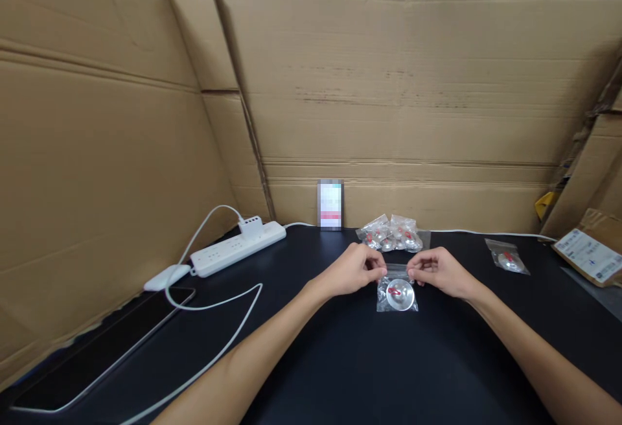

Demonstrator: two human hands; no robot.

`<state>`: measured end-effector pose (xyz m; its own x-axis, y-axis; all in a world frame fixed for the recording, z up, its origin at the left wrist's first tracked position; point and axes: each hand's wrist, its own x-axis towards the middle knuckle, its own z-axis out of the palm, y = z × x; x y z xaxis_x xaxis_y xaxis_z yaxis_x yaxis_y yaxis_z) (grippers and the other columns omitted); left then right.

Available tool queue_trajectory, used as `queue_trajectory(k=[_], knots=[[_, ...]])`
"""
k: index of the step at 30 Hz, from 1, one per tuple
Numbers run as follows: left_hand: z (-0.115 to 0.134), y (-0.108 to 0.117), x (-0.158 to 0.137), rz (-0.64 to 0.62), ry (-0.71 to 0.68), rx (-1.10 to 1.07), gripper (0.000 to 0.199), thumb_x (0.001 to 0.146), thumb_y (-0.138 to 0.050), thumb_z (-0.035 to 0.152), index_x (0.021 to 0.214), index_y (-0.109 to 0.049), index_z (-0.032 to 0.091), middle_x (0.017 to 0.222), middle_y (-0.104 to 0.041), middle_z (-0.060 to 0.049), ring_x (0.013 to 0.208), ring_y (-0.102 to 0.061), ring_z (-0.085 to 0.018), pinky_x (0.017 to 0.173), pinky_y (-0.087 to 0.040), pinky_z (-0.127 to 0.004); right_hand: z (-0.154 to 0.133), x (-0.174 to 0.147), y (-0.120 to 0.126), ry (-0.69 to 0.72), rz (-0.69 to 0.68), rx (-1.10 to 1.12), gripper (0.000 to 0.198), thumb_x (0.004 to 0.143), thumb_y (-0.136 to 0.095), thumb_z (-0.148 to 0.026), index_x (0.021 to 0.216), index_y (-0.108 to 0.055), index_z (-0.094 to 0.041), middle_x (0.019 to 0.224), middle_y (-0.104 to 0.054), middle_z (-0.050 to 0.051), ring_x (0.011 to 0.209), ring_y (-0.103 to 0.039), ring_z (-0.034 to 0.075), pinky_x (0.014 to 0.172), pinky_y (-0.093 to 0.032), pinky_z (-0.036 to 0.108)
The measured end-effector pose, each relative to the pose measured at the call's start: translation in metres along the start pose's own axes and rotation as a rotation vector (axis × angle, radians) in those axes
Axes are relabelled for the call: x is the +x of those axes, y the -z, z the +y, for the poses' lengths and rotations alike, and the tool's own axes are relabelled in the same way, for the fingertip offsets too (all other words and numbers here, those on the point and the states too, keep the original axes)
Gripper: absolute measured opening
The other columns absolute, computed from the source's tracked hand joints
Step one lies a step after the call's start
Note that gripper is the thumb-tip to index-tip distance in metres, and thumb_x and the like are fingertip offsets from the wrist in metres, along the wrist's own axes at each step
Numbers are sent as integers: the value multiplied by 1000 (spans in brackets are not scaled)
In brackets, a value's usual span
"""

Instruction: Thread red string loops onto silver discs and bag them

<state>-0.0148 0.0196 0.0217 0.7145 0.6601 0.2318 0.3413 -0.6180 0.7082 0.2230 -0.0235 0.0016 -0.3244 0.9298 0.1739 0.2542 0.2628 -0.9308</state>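
Note:
A small clear zip bag [381, 304] hangs or lies in front of me, pinched at its top corners by both hands. Inside it shows a round, clear suction cup [407, 300] with a red piece on it. My left hand [357, 268] closes thumb and finger on the upper left corner. At the upper right corner, my right hand [440, 271] grips in the same way. Behind the hands lies a pile of similar bags [391, 234], also with clear round pieces and red parts. One more such bag [508, 258] rests apart on the right.
Cardboard walls [389, 88] enclose the black table [379, 373]. A phone [330, 205] leans at the back. On the left are a white power strip [238, 249], a cable [233, 341] and a dark tablet [107, 354]. A labelled cardboard package [590, 256] sits at the right.

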Motion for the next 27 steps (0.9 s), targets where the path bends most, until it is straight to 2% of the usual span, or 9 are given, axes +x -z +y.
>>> queue_trajectory(k=[4, 7, 12, 15, 18, 22, 25, 27], knots=[[0, -11, 1, 38, 64, -235, 22, 81, -64, 38, 79, -62, 16, 67, -66, -2, 59, -60, -14, 56, -45, -23, -5, -1, 0, 30, 46, 19, 28, 75, -74, -42, 79, -69, -15, 68, -65, 1, 60, -60, 13, 61, -51, 27], [2, -20, 2, 64, 76, -396, 24, 78, -68, 37, 84, -57, 16, 66, -64, 0, 59, -59, -13, 58, -43, -23, -7, 0, -4, 49, 66, 62, 28, 76, -74, -42, 80, -69, -15, 68, -64, 0, 61, -59, 13, 62, -51, 27], [4, -25, 4, 121, 83, -473, 24, 78, -70, 34, 81, -56, 15, 63, -62, 1, 55, -54, -10, 55, -36, -21, -3, 1, -11, -20, 44, 111, 37, 71, -79, -40, 95, -66, -15, 77, -66, 1, 65, -61, 12, 59, -51, 25], [4, -26, 5, 166, 100, -536, 24, 78, -71, 33, 81, -56, 15, 67, -64, 0, 59, -57, -11, 56, -38, -21, -1, 0, -13, -56, -11, 144, 33, 72, -78, -41, 87, -64, -15, 69, -63, -1, 59, -59, 11, 57, -49, 24], [4, -29, 5, 187, 152, -618, 27, 76, -74, 33, 88, -57, 15, 78, -67, -3, 69, -64, -14, 63, -46, -24, -1, 1, -9, -76, -43, 156, 31, 73, -76, -42, 80, -61, -15, 63, -62, -2, 53, -56, 10, 54, -47, 23], [-1, -33, 6, 201, 195, -668, 40, 76, -75, 35, 104, -55, 15, 91, -69, -9, 83, -68, -20, 75, -53, -34, 2, 1, 18, -82, 88, 14, 33, 70, -77, -42, 77, -62, -14, 58, -59, -2, 49, -54, 10, 50, -43, 22], [-6, -34, 8, 216, 204, -626, 38, 76, -73, 36, 102, -56, 14, 88, -68, -8, 83, -68, -21, 73, -55, -35, 7, -5, 54, -109, 258, -144, 33, 70, -73, -45, 76, -63, -14, 58, -59, -2, 48, -51, 10, 46, -38, 21], [-8, -33, 9, 224, 207, -585, 35, 76, -73, 35, 99, -57, 14, 86, -67, -7, 81, -68, -20, 72, -55, -34, 12, -13, 79, -175, 328, -295, 33, 71, -69, -45, 77, -66, -13, 59, -61, 1, 49, -53, 11, 47, -39, 22]])
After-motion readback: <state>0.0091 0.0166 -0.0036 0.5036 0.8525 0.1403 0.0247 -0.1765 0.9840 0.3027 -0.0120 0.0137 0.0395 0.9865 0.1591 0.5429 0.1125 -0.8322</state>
